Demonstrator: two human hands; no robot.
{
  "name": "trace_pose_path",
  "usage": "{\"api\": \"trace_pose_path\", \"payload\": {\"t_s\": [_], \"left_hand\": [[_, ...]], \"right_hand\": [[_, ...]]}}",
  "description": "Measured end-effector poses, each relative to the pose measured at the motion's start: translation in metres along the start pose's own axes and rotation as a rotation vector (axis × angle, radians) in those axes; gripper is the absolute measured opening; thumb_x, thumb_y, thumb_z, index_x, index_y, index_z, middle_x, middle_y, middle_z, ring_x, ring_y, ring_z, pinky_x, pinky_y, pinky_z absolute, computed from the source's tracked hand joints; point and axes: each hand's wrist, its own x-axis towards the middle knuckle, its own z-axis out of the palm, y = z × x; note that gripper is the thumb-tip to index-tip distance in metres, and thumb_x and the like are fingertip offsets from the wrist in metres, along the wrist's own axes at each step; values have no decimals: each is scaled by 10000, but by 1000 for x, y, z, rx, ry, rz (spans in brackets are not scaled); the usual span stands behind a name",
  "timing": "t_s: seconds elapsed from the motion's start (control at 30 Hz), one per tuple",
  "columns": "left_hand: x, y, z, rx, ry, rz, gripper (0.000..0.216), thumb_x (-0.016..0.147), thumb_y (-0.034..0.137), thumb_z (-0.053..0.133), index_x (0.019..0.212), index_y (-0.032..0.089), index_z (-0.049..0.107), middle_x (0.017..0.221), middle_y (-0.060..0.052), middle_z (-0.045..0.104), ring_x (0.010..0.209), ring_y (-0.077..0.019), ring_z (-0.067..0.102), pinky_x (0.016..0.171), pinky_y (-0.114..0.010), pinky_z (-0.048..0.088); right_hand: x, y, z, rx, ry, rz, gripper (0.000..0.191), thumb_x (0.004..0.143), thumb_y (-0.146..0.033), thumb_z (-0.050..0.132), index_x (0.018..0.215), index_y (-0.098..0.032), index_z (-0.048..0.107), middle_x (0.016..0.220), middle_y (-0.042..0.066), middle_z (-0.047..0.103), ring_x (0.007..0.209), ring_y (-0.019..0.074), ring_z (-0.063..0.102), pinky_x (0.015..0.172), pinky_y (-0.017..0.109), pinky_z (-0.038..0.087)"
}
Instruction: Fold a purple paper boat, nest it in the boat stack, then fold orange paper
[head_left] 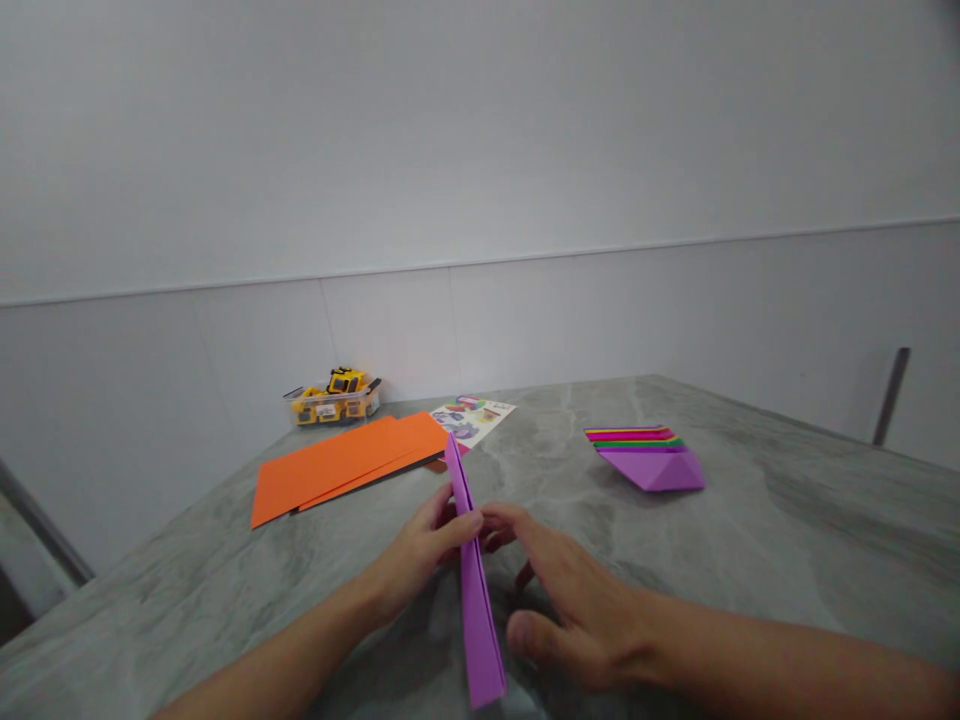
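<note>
A long folded strip of purple paper (478, 610) stands on edge in front of me, running away from my body. My left hand (420, 550) grips it near its middle, thumb over the top edge and fingers on the left side. On the other side is my right hand (577, 600), its fingers loosely bent and its thumb apart. The right index fingertip is at the strip, close to my left thumb; whether it presses on the paper I cannot tell. Further right lies a folded paper piece (652, 468) in purple with pink, yellow and green stripes.
Several orange sheets (330, 470) lie at the left on the grey marbled table (787, 560). Behind them are a printed picture sheet (476, 418) and a clear plastic box (296, 402) holding yellow toy vehicles (346, 382). A white wall (480, 150) borders the table's far side.
</note>
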Motion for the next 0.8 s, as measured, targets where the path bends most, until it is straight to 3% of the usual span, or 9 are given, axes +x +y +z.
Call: {"api": "trace_pose_path", "payload": {"t_s": [0.13, 0.27, 0.6, 0.8], "left_hand": [[0, 0, -1, 56, -162, 112, 423, 793, 313, 689, 1162, 168, 543, 1165, -99, 625, 1120, -263, 562, 1009, -424, 381], [0, -3, -2, 53, -219, 126, 419, 820, 288, 666, 1198, 170, 532, 1238, -105, 603, 1157, -260, 552, 1044, -443, 364], [-1, -2, 0, 68, -206, 99, 441, 831, 293, 648, 1234, 161, 526, 1299, -118, 570, 1209, -285, 518, 1060, -462, 353], [0, 1, 0, -42, -241, 59, 480, 764, 153, 617, 1235, 190, 532, 1286, -76, 586, 1224, -299, 501, 1058, -474, 338]], "right_hand": [[0, 1, -1, -58, 13, 27, 656, 850, -391, 570, 1397, -189, 270, 1296, 148, 510, 1116, 264, 535, 911, 437, 460], [2, 0, -2, -86, 38, 41, 558, 854, -294, 560, 1357, -219, 331, 1243, 119, 559, 1092, 249, 555, 878, 420, 482], [4, -6, 0, -112, 75, 69, 574, 823, -197, 555, 1353, -219, 334, 1247, 120, 561, 1095, 246, 564, 841, 388, 504], [7, -10, -1, -76, 101, 103, 558, 822, -127, 502, 1346, -229, 338, 1186, 94, 591, 1030, 210, 588, 870, 380, 487]]}}
